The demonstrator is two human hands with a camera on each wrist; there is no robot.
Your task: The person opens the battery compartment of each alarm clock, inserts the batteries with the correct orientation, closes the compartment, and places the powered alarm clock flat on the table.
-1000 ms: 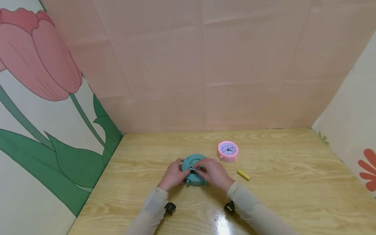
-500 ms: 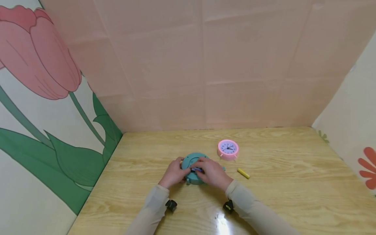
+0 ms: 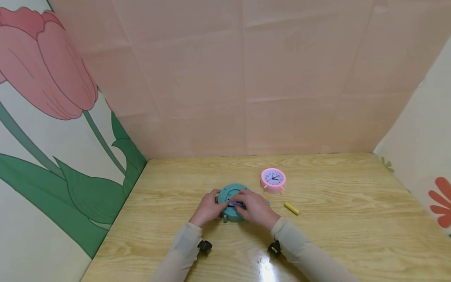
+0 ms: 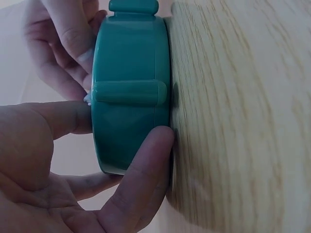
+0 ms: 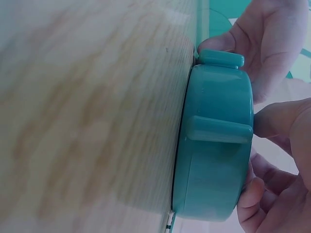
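Note:
A teal alarm clock (image 3: 232, 192) lies with its back facing up on the table, its stubby feet toward the person. My left hand (image 3: 207, 208) grips the clock's left side, fingers round the rim and thumb on the back, near the battery slot. With thumb and fingers, my right hand (image 3: 258, 208) pinches a purple battery (image 3: 235, 204) at the slot in the clock's back. In the left wrist view, the clock's side (image 4: 129, 126) shows with left fingers around it. The right wrist view shows the clock's side (image 5: 214, 170) resting on the wood; the battery is hidden there.
Behind the clock and to its right, a pink alarm clock (image 3: 273, 180) lies face up. A small yellow cylinder (image 3: 291, 208), like a battery, lies on the wooden table (image 3: 338, 219) to the right. A pinkish sheet (image 3: 197, 98) covers the back wall.
The purple battery has turned: its dark end showed beside the slot earlier, and now its purple side lies along the slot. The left hand and teal clock stay nearly in place.

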